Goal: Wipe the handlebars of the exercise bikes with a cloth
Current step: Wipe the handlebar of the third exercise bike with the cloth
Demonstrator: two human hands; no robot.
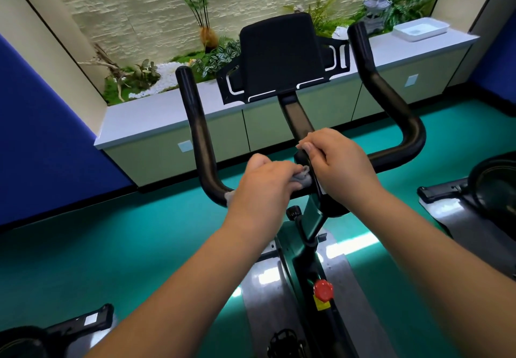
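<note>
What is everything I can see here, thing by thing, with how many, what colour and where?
handlebars: one set, black, centre, rising either side of the console
console: one, black, on the middle stem
cloth: one, grey, wrapped on the left half of the bar, mostly hidden by the hand
red knob: one, red, low on the bike frame
neighbouring bikes: two, black and grey, partly seen at the left and right edges
cabinet counter: one, pale grey top, along the wall
white tray: one, on the counter, far right
stone lantern: one, grey, among green plants
floor: teal
left hand: gripping the cloth on the bar
right hand: resting on the bar's centre
</note>
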